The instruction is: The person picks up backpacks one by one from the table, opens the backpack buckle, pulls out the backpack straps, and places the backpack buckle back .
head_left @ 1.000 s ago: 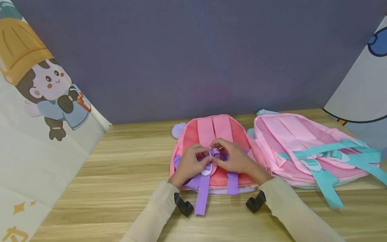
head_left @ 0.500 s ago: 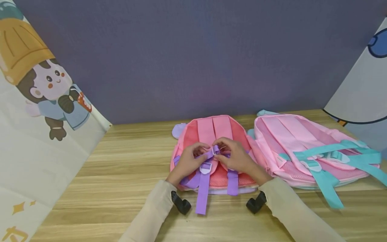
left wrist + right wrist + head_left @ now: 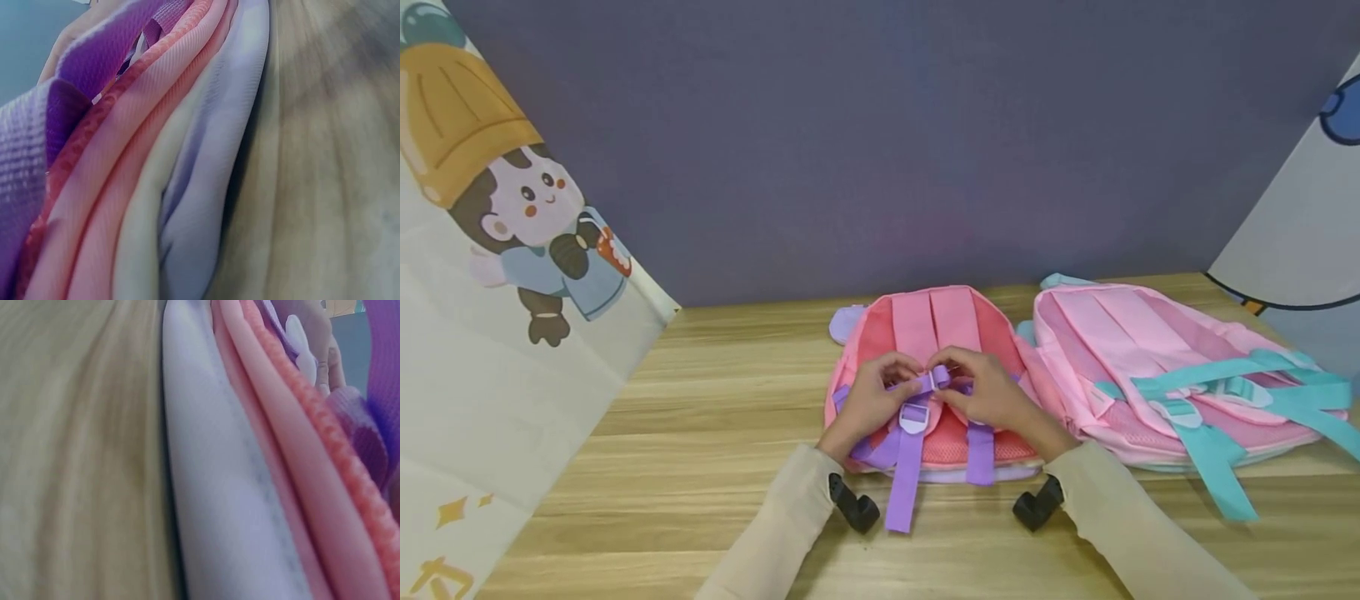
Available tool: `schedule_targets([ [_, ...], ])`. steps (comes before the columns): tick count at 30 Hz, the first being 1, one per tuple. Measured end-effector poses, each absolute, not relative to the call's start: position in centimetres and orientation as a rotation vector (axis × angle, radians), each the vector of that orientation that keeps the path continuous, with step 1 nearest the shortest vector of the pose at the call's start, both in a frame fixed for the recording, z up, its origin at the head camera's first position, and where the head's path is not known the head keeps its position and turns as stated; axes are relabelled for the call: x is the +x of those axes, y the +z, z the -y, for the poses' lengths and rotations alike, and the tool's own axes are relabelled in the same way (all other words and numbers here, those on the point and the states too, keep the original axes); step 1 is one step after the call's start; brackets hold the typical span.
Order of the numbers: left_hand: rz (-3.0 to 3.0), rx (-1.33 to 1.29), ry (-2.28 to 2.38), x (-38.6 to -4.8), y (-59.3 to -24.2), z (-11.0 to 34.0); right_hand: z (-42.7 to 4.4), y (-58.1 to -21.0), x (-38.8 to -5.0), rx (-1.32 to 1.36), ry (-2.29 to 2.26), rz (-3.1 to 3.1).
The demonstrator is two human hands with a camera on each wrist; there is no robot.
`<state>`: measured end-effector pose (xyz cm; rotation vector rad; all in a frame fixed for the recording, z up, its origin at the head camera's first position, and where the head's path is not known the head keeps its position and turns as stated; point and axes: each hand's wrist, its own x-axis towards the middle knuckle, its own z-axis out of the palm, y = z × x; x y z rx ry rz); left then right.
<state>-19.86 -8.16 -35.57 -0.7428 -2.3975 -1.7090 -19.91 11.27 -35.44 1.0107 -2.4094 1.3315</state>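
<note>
A coral-pink backpack point(image 3: 880, 333) lies on the table with its shoulder straps facing up. Over its middle, my left hand point(image 3: 872, 404) pinches a purple webbing strap point(image 3: 916, 386) between thumb and fingers. Opposite it, my right hand point(image 3: 988, 392) pinches the looped part of the same strap, by a small pale buckle partly hidden by fingers. Just below hangs a white strap adjuster point(image 3: 914, 419), with a purple strap end point(image 3: 904, 496) trailing onto the table. Purple webbing point(image 3: 106, 53) and the bag's layered edge fill much of the left wrist view.
To the right lies a light-pink backpack point(image 3: 1120, 333) with teal straps point(image 3: 1217, 475), against the coral one. The wooden table point(image 3: 722, 400) meets a dark blue-grey panel point(image 3: 850, 150) behind. A cartoon-printed sheet point(image 3: 475, 375) is at the left.
The strap between my hands, earlier bunched at my right fingers, now shows as a flat length running from the left fingers to the small buckle. The head view has shifted slightly.
</note>
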Motion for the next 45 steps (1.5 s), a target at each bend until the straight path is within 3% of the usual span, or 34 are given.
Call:
schedule_targets([
  [21,2.447,-0.692,-1.787,-19.8,-35.3,8.3,-11.2,-35.7,-20.0,0.944,1.326,2.412],
  [29,2.605,-0.536,-1.716,-20.0,-34.7,9.4,-11.2,-35.7,-20.0,0.933,1.333,2.422],
  [45,2.516,-0.59,-1.706,-19.6,-34.9,8.5,-11.3,-35.4,-19.8,0.947,1.289,2.446],
])
